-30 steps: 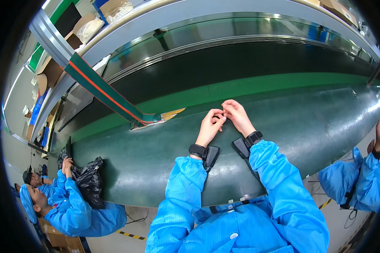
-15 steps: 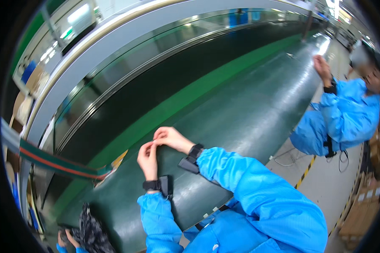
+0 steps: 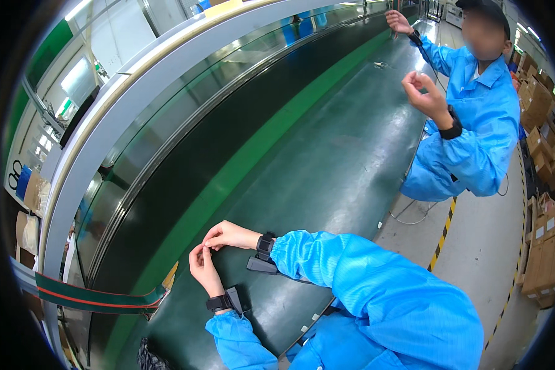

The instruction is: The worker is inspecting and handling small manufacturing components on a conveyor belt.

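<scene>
Over the dark green work surface point(image 3: 314, 166), my left hand point(image 3: 205, 270) and my right hand point(image 3: 233, 235) meet at the fingertips. Both are closed in a pinch, thumb against fingers. Whatever lies between the fingertips, if anything, is too small to make out. Each wrist wears a black strap with a dark box; one box point(image 3: 235, 300) is beside the left wrist and another box point(image 3: 262, 265) is below the right. Blue sleeves cover both forearms.
A dark green strip with red edges point(image 3: 98, 296) juts in at the left, near a black plastic bag point(image 3: 151, 356). A dark conveyor belt point(image 3: 185, 166) runs beyond the work surface. At the right stands a co-worker in blue point(image 3: 475, 135), hands raised; cartons point(image 3: 546, 259) are stacked behind.
The view has shifted, bringing more of the co-worker and both their raised hands into sight. The bag has mostly slipped out at the lower left. My hands stay pinched together.
</scene>
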The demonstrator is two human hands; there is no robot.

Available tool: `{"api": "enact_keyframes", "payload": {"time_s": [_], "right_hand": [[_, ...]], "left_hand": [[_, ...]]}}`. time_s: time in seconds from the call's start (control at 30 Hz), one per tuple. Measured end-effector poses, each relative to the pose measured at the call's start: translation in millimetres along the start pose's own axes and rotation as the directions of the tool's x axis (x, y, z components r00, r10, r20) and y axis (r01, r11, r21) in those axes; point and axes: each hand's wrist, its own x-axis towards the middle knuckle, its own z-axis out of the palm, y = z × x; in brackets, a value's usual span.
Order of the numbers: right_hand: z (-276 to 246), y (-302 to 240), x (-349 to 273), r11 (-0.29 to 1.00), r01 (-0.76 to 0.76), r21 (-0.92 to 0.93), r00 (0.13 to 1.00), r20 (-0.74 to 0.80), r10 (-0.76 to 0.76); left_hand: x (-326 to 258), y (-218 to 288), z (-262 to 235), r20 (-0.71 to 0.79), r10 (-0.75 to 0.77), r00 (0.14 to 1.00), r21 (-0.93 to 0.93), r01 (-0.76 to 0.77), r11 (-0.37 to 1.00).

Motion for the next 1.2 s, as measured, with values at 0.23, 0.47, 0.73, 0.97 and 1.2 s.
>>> {"api": "enact_keyframes", "payload": {"time_s": [0.23, 0.47, 0.73, 0.97, 1.2], "right_hand": [[1, 0, -1, 0.999, -0.03, 0.029, 0.999, 0.011, 0.03], [3, -11, -5, 0.981, -0.15, 0.124, 0.981, 0.14, 0.133], [1, -2, -1, 0.987, -0.127, 0.096, 0.981, 0.161, 0.111], [0, 3, 1, 0.995, -0.096, 0.027, 0.985, 0.146, 0.091], [-1, 4, 0, 0.996, -0.083, 0.034, 0.982, 0.171, 0.076]], "left_hand": [[0, 0, -2, -0.012, 0.011, 1.0, -0.02, -0.011, 1.0], [-2, 2, 0, -0.07, -0.033, 0.997, -0.103, 0.026, 0.994], [-1, -2, -3, -0.094, -0.075, 0.993, -0.117, 0.064, 0.991], [-2, -1, -2, -0.141, -0.098, 0.985, -0.095, 0.086, 0.992], [-1, -5, -2, -0.137, -0.098, 0.986, -0.132, 0.08, 0.988]]}}
